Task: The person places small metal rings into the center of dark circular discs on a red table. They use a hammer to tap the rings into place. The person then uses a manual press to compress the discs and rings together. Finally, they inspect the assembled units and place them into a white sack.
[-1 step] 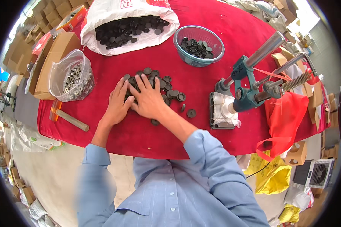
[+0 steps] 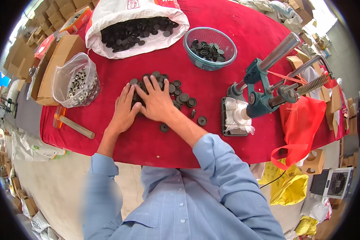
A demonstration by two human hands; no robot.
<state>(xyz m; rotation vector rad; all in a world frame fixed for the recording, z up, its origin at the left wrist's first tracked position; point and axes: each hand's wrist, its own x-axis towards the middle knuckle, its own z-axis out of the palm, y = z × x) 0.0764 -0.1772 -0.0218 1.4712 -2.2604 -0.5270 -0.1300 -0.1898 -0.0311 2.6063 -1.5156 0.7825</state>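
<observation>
Both hands rest on a loose pile of round black discs [image 2: 184,97] on the red tablecloth. My left hand [image 2: 126,110] lies along the pile's left edge, fingers stretched out. Spread over the middle of the pile is my right hand [image 2: 156,100], its fingers apart and its palm down. The two hands meet near the left thumb. Neither grips anything; the discs beneath them are partly hidden. Some discs show a raised rim, others a flat face. A single black disc [image 2: 202,120] lies apart on the right, and another [image 2: 164,127] sits just below my right wrist.
A white sack [image 2: 148,49] of black discs lies open at the back, beside a clear bowl [image 2: 210,65] of more discs. Left are a plastic bag of metal parts [image 2: 84,90] and a hammer [image 2: 77,127]. A green hand press [image 2: 254,86] and red bag [image 2: 302,124] stand right.
My right hand has shifted very slightly up and left over the pile. The disc below my right wrist shows more fully.
</observation>
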